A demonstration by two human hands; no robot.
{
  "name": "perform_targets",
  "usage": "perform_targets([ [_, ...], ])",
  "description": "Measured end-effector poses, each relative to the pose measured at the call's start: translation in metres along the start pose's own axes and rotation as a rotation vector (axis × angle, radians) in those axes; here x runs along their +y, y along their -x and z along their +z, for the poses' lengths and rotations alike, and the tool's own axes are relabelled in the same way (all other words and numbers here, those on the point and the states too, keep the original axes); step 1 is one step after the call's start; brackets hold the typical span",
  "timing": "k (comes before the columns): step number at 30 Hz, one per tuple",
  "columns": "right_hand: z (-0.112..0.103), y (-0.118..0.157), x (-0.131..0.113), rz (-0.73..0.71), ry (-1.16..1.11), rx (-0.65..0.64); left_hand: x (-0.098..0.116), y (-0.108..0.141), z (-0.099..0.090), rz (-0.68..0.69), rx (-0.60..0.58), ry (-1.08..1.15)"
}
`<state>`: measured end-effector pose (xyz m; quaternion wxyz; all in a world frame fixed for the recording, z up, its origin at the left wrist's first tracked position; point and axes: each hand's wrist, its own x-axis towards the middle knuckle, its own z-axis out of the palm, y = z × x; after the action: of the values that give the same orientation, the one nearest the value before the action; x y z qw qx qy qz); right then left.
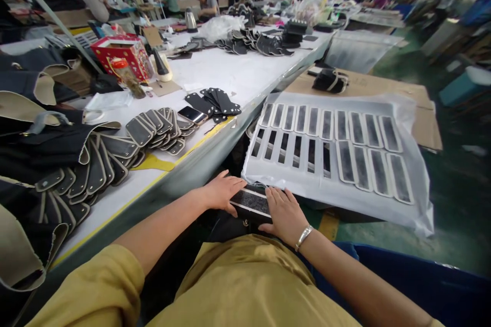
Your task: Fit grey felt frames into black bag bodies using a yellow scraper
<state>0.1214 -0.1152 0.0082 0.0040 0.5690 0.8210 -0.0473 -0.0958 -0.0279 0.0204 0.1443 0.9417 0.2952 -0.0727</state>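
Observation:
Close to my body, a dark grey strip with pale edges (pixel 251 201) lies on top of a black piece whose underside is hidden. My left hand (pixel 221 192) holds its left end, fingers across the top and thumb along the near side. At the other end my right hand (pixel 286 213), with a silver bracelet at the wrist, grips it the same way. Just beyond the hands, a white-covered board (pixel 299 182) carries two rows of similar pale-edged dark strips (pixel 312 121). Dark slots show in the left part of its front row.
On the long white table (pixel 199 69) to the left lie stacked dark pieces with pale edges (pixel 95 163), a phone (pixel 193 115), black cut pieces (pixel 218 102), a jar (pixel 128 77) and a red box (pixel 123 53). Cardboard (pixel 406 92) sits behind the board. Several people work farther back.

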Motion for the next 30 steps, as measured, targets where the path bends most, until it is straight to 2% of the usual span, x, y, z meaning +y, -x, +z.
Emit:
perform_targets([
  [2, -0.003, -0.005, 0.004, -0.021, -0.024, -0.023, 0.001, -0.006, 0.002, -0.006, -0.006, 0.007],
  [6, -0.004, -0.010, 0.007, -0.043, -0.059, -0.032, 0.002, -0.003, 0.007, -0.010, 0.056, 0.013],
  [13, -0.007, -0.015, -0.002, -0.050, -0.037, -0.032, 0.014, -0.007, 0.015, 0.007, 0.166, -0.033],
  [19, -0.005, -0.036, -0.015, -0.083, -0.100, -0.064, 0.027, -0.020, 0.015, 0.018, 0.145, -0.026],
  [24, -0.007, -0.013, 0.006, -0.057, -0.084, -0.067, 0.010, -0.005, 0.015, 0.019, 0.182, -0.002],
  [27, -0.012, 0.005, 0.023, -0.020, -0.062, -0.100, -0.002, 0.002, 0.014, 0.001, 0.165, -0.003],
  [30, -0.016, 0.010, 0.030, -0.004, -0.058, -0.116, -0.005, 0.002, 0.011, 0.000, 0.143, -0.009],
])
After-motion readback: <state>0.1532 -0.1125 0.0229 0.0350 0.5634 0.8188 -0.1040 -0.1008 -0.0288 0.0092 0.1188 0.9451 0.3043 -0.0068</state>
